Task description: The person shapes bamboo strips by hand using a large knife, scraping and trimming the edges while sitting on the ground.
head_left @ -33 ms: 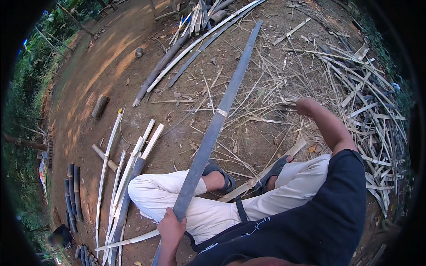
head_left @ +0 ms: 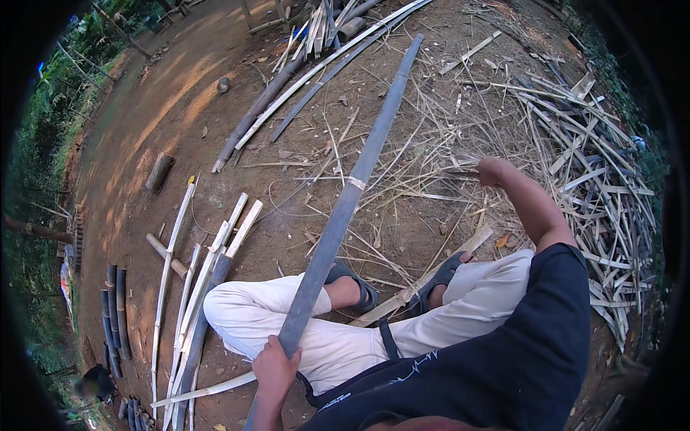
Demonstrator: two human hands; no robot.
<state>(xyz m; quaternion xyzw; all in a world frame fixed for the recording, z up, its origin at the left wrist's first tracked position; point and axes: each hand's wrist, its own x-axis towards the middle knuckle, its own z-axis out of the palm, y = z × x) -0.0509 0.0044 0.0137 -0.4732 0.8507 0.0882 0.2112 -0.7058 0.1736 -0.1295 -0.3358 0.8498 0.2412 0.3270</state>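
A long, split bamboo strip (head_left: 334, 215) with a dark grey outer face and a pale joint ring slants across my lap, its far end reaching up and to the right. Near its lower end my left hand (head_left: 275, 365) is closed around it, over my left thigh. My right hand (head_left: 492, 172) is out ahead to the right, apart from the strip, and closed. A thin dark tool, by its look a knife (head_left: 462, 172), sticks out leftward from that fist; its handle is hidden by the fingers.
Pale split bamboo lengths (head_left: 208, 287) lie left of my knee. A heap of bamboo offcuts (head_left: 596, 187) spreads at the right, with thin shavings (head_left: 431, 158) ahead. Dark bamboo poles (head_left: 259, 111) lie farther off. A flat bamboo piece (head_left: 374, 314) is by my sandals.
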